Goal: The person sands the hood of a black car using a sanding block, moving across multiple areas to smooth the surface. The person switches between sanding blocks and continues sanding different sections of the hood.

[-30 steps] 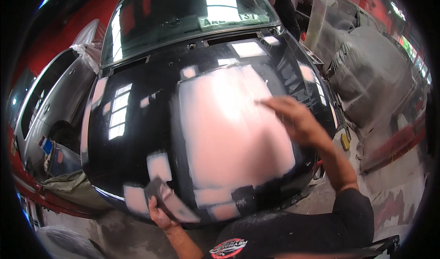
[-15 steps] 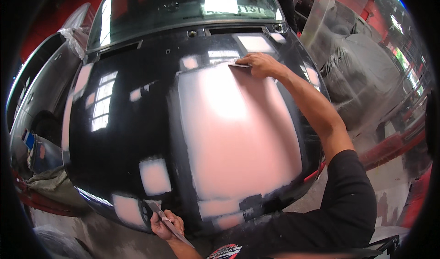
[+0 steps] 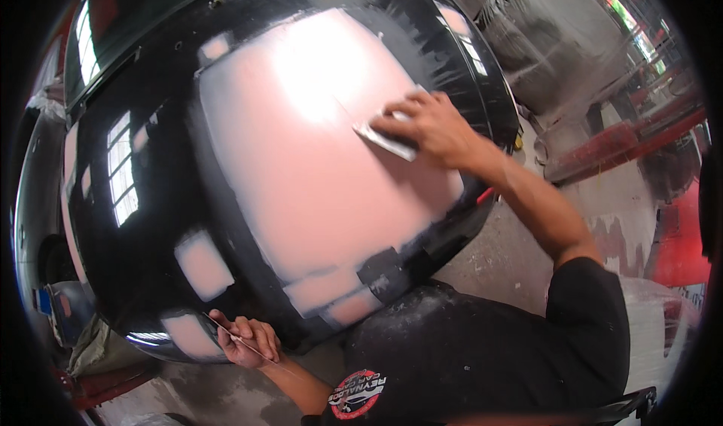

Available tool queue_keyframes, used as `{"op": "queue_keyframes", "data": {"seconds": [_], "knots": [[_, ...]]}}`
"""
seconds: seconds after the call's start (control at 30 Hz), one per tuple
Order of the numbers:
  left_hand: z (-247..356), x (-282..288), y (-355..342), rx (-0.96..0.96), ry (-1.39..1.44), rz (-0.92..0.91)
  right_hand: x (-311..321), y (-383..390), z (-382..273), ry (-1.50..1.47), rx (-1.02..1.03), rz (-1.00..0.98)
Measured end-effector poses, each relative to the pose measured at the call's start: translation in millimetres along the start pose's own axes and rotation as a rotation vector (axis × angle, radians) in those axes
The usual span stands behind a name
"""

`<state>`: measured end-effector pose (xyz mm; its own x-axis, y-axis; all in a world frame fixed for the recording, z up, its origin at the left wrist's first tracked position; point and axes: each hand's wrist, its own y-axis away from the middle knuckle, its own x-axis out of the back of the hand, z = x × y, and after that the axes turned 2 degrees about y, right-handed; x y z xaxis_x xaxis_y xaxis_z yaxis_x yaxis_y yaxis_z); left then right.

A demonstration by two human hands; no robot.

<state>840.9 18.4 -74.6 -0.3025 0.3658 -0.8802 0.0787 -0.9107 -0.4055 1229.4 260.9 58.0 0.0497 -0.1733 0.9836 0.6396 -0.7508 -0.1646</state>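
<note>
My right hand [image 3: 437,128] is closed on a flat putty spreader [image 3: 385,143]. Its blade lies tilted against a large pink filler patch [image 3: 324,192], at the patch's right side. The patch covers much of a black car hood [image 3: 166,192]. By the hood's front edge, my left hand [image 3: 251,340] grips a thin flat plate [image 3: 214,321], seen nearly edge-on. What lies on the plate's face, if anything, is hidden. Smaller pink patches, such as a square filler patch [image 3: 204,265] and a filler patch at the front edge [image 3: 190,335], dot the hood.
A plastic-covered bulky object [image 3: 527,34] stands beyond the hood's right side. At the left is a silver car [image 3: 34,177]. The concrete floor [image 3: 512,238] shows to the right. My black shirt [image 3: 467,343] is close to the hood's front edge.
My right hand has come from the patch's far edge nearer to me, with the spreader now on its right side. The view has shifted and tilted. My left hand still holds its plate.
</note>
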Motion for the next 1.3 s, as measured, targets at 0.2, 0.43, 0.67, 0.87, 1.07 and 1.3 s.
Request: {"op": "queue_keyframes", "data": {"seconds": [0.2, 0.43, 0.67, 0.87, 1.07, 1.3], "knots": [[1.1, -0.3, -1.1, -0.001, 0.05, 0.027, -19.4, 130.8, -77.2, -0.064, -0.105, 0.147], [-3.1, 0.0, 3.0, -0.042, -0.014, 0.081, 20.7, 117.0, -50.5, -0.115, -0.064, 0.189], [-3.9, 8.3, 13.7, -0.081, -0.078, 0.107, 8.2, -127.5, 54.7, -0.074, -0.002, 0.17], [-3.3, 7.4, 14.0, -0.058, -0.006, 0.061, -5.4, -244.7, 70.3, -0.041, -0.057, 0.042], [1.4, 5.0, 10.7, 0.003, 0.007, 0.06, 11.9, -228.1, 53.3, -0.187, -0.002, -0.093], [4.1, 0.8, 4.6, 0.025, 0.027, 0.024, 17.4, -65.9, 14.8, -0.088, 0.056, -0.143]]}}
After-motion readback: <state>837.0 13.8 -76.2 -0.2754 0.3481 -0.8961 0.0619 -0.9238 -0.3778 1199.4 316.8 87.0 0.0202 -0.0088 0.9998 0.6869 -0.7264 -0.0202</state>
